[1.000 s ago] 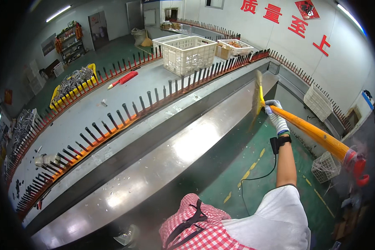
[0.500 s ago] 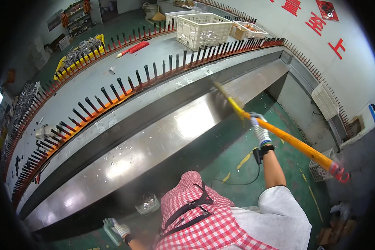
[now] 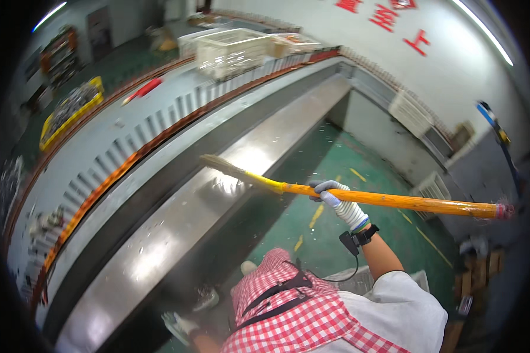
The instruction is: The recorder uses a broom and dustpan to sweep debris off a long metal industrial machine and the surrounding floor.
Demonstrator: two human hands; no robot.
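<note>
Over the long shiny metal ledge, a brush was held out sideways by the right hand. Its orange wooden handle was wrapped by the gloved fingers, which were clamped on it close to the yellow neck. The bristles were pointed to the left, near the far edge of the ledge, but whether they were pressed on the metal or lifted just off it could not be told. The other end of the handle was left sticking out to the right, over the green floor. Small pale bits were scattered on the ledge, to the lower left of the brush. From this, sweeping seemed to be the step in hand, and it looked only partly done. Low down on the left, the left hand was held well apart from the brush; it was blurred, so whether its fingers were apart, together or closed on something could not be told. Beyond the ledge, a grey tabletop was lined with upright dark pegs, and a white crate was set on it. For the next move, a firm hold seemed to be needed, with the bristles laid on the metal and drawn toward the loose bits. Care seemed to be called for too, so that no bits would be flicked onto the floor.
</note>
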